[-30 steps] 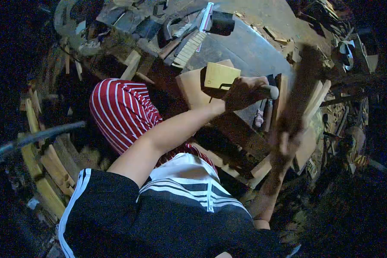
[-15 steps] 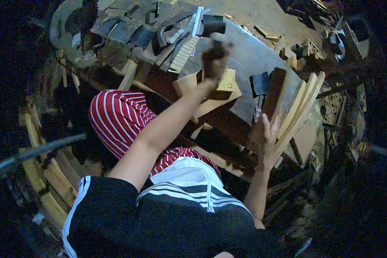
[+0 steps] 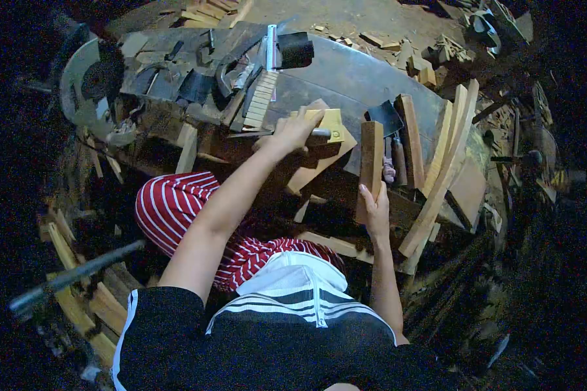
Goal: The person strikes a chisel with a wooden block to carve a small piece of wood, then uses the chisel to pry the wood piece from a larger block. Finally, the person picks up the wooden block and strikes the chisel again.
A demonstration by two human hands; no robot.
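My left hand is closed around a slim metal tool, whose rounded end sticks out to the right and thin end to the left; the palm hides its middle. Right under that hand lies a pale yellow wood block with a small square mark, on top of a wider angled board. My right hand grips the lower end of a brown rectangular wood bar, thumb along its face, and the bar points away from me. A second brown wood bar is just right of it.
Long curved wood strips lean at the bench's right. A dark-bladed tool lies near the bars. Along the bench are a ruler, a row of small wood pieces and a clamp. A metal bar shows at lower left.
My left hand has come down from above the yellow block with its tool. My right hand, open beside the wood before, has moved left and closed on a wood bar.
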